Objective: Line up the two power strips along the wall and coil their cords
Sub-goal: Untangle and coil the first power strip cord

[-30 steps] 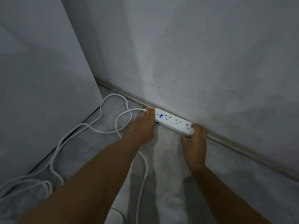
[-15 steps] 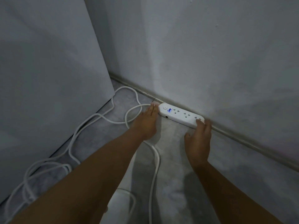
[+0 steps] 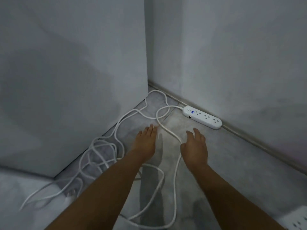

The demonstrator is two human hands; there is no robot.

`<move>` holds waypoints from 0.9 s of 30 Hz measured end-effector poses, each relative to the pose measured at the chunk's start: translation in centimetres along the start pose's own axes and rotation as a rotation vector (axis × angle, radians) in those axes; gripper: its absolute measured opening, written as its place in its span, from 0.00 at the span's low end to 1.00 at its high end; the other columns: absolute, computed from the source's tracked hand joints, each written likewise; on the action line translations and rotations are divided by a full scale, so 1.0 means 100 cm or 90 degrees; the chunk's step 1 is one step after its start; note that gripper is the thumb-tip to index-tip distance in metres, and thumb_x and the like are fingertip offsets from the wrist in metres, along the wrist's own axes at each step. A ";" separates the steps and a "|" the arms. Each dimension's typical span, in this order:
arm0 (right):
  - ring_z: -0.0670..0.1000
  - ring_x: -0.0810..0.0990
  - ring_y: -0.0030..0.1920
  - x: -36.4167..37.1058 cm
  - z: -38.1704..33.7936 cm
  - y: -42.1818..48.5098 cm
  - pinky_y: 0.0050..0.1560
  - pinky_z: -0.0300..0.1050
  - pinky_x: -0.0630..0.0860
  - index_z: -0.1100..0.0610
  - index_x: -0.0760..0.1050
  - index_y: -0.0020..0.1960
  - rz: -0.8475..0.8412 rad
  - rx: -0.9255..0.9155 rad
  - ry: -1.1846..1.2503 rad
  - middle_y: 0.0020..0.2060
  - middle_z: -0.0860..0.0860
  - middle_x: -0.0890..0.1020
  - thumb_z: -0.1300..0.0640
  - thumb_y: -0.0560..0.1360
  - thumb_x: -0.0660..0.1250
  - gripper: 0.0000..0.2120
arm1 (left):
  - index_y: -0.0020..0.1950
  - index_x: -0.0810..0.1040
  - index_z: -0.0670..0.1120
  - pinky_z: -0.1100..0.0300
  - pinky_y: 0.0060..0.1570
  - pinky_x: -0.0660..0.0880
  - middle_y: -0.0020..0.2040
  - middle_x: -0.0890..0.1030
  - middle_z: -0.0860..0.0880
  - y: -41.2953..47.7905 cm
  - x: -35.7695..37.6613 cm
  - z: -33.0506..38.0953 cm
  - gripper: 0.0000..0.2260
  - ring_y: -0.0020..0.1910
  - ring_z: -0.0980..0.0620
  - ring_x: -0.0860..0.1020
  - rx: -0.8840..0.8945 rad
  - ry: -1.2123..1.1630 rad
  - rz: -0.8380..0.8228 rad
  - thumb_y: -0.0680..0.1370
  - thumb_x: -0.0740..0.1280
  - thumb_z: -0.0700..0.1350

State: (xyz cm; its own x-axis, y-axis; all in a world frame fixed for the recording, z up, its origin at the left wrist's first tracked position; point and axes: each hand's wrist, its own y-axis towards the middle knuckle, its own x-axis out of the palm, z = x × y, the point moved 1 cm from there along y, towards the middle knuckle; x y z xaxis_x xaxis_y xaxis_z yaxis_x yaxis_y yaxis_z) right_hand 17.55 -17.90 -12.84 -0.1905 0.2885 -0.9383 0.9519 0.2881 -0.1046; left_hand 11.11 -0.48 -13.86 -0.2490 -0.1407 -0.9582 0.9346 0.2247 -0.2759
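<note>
A white power strip (image 3: 202, 117) with a blue lit display lies flat on the grey floor, its long side against the wall's baseboard (image 3: 259, 143). Its white cord (image 3: 167, 130) leaves the left end, loops on the floor and runs between my hands into a loose tangle (image 3: 99, 156) at the lower left. My left hand (image 3: 146, 143) hovers open, fingers straight, left of the cord. Open too, my right hand (image 3: 195, 146) has relaxed fingers, and its thumb is close to the cord. A corner of a second white power strip (image 3: 297, 219) shows at the bottom right edge.
A tall white panel (image 3: 74, 80) stands on the left and meets the wall at the corner. Cord loops lie along its base. Bare grey floor (image 3: 240, 171) stretches to the right of my right arm, below the baseboard.
Both hands have let go of the power strip and drawn back toward me. The strip stays against the baseboard. The view has swung left, showing more of the cord tangle.
</note>
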 end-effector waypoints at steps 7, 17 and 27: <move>0.56 0.59 0.72 -0.008 -0.041 -0.046 0.69 0.48 0.62 0.56 0.61 0.75 -0.093 -0.048 -0.020 0.76 0.54 0.59 0.55 0.77 0.60 0.27 | 0.79 0.44 0.43 0.51 0.74 0.51 0.79 0.49 0.44 -0.067 -0.014 -0.037 0.29 0.77 0.47 0.53 -0.023 0.025 -0.047 0.81 0.53 0.43; 0.55 0.66 0.68 0.006 -0.060 -0.109 0.63 0.48 0.69 0.55 0.68 0.71 -0.233 -0.109 0.013 0.70 0.53 0.67 0.54 0.78 0.61 0.22 | 0.75 0.60 0.44 0.52 0.65 0.66 0.70 0.70 0.42 -0.128 -0.022 -0.099 0.26 0.68 0.43 0.69 0.004 0.058 -0.039 0.79 0.60 0.48; 0.53 0.73 0.64 0.026 -0.066 -0.133 0.60 0.46 0.71 0.52 0.74 0.66 -0.293 -0.097 0.038 0.63 0.53 0.75 0.53 0.77 0.63 0.18 | 0.63 0.75 0.43 0.50 0.54 0.75 0.61 0.77 0.42 -0.168 -0.038 -0.138 0.16 0.58 0.41 0.77 0.008 -0.039 0.092 0.77 0.61 0.44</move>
State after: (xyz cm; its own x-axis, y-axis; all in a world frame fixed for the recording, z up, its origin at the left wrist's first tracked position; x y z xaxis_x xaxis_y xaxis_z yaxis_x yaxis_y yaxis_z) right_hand 2.80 -14.99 -11.71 -0.6011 0.1499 -0.7850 0.7206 0.5265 -0.4512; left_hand -7.13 9.56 -6.63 -0.0966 -0.1660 -0.9814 0.9627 0.2348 -0.1344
